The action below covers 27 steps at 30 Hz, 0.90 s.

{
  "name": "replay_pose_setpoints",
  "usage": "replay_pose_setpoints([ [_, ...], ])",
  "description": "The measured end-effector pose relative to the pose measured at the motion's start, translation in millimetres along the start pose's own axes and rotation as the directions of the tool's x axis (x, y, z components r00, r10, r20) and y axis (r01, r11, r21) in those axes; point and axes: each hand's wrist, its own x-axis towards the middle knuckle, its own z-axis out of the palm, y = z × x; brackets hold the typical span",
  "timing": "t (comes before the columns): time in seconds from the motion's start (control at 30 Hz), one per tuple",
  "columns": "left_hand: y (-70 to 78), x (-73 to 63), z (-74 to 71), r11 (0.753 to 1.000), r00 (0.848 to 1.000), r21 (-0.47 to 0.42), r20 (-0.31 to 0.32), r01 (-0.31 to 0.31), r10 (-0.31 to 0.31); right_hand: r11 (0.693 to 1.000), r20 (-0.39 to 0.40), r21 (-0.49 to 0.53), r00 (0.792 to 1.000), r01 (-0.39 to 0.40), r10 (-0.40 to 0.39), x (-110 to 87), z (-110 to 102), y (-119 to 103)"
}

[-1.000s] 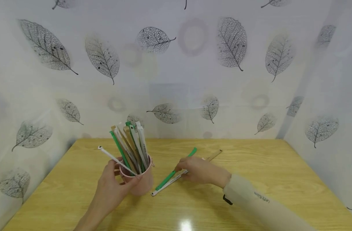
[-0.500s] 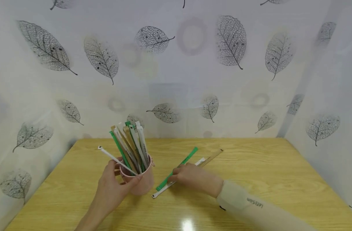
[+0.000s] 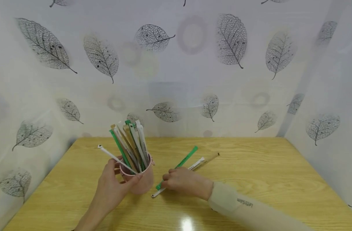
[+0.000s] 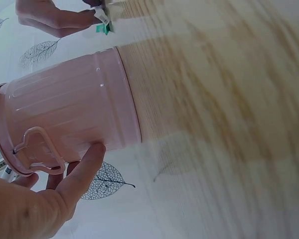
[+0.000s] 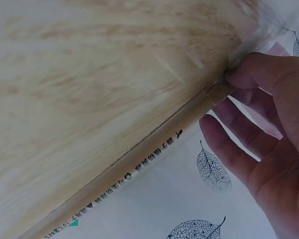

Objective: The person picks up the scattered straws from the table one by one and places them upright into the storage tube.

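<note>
My left hand grips a pink metal bucket, thumb at the near side of its rim and fingers round the far side. Wrapped drinking straws in green, brown and white fill it, and one white straw leans out to the left. In the left wrist view the bucket shows a small looped handle. My right hand pinches the end of a brown wrapped straw between thumb and fingers. Under and beside that hand lie a green straw and a white straw, their middles hidden.
The wooden table ends at a pale cloth backdrop printed with leaves, which also rises at both sides. A bright light reflection shows at the table's front.
My right hand has moved left and nearer along the straws, uncovering the white one's far part. The brown straw's far end has shifted slightly left and nearer. The left hand keeps its grip.
</note>
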Motion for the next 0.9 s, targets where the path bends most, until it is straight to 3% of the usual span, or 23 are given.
replay_pose_setpoints([
  [0.17,1.1,-0.1,1.2,1.0,1.0,-0.002,-0.006,0.0,0.0,0.996,-0.093,-0.087,0.995,0.023,-0.031,-3.1,-1,1],
  [0.3,1.8,-0.5,0.8,1.0,1.0,-0.009,-0.007,0.004,-0.004,0.994,-0.201,-0.111,0.979,-0.007,-0.016,-8.6,-10,7],
  [0.5,0.6,-1.3,-0.2,1.0,1.0,-0.008,-0.016,-0.009,0.009,0.999,-0.299,-0.044,0.954,-0.025,0.011,-11.7,-22,17],
  [0.77,-0.4,-0.4,1.4,0.999,1.0,-0.033,-0.014,0.002,-0.002,1.0,-0.342,-0.006,0.94,-0.009,0.007,-10.4,-25,20],
  [0.9,0.4,0.2,1.0,1.0,1.0,-0.016,-0.011,0.008,-0.008,0.998,-0.388,0.061,0.922,0.009,0.015,-9.0,-25,23],
])
